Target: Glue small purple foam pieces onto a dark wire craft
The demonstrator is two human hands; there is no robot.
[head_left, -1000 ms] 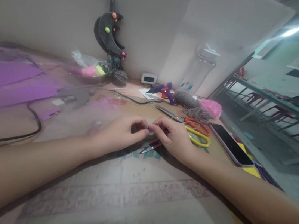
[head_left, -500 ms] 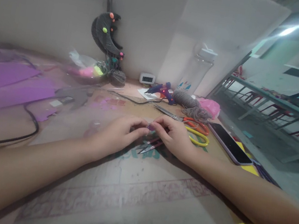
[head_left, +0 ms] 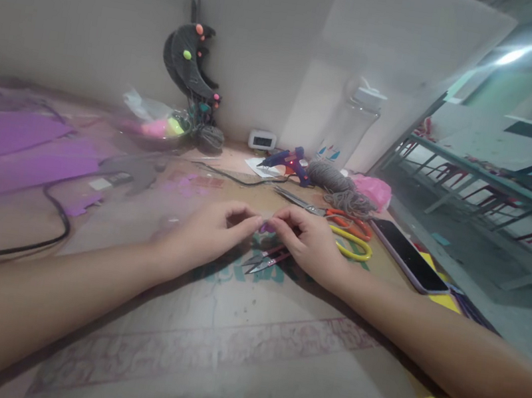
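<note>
A small purple piece [head_left: 266, 226], perhaps felt or paper, is pinched between the fingertips of both hands above the table. My left hand [head_left: 215, 228] is closed, thumb against forefinger, at the piece's left edge. From the other side my right hand [head_left: 307, 242] grips it the same way and hides part of it. Thread snips [head_left: 263, 264] lie on the table just below my fingers, their handle end covered by my right hand. Beyond that hand are scissors with yellow handles [head_left: 358, 246] and scissors with orange handles [head_left: 350, 223].
At the back stand a blue glue gun [head_left: 289, 161], a small clock [head_left: 262, 140], grey yarn [head_left: 332, 179] and a clear bottle [head_left: 350, 128]. A phone [head_left: 411, 257] lies right. Purple sheets [head_left: 16, 146] and a black cable [head_left: 63, 221] are left. A dark crescent ornament [head_left: 184, 58] leans on the wall.
My left hand has shifted slightly left, and its fingertips have drawn a little apart from those of my right hand. More of the purple piece shows. My right hand has hardly moved.
</note>
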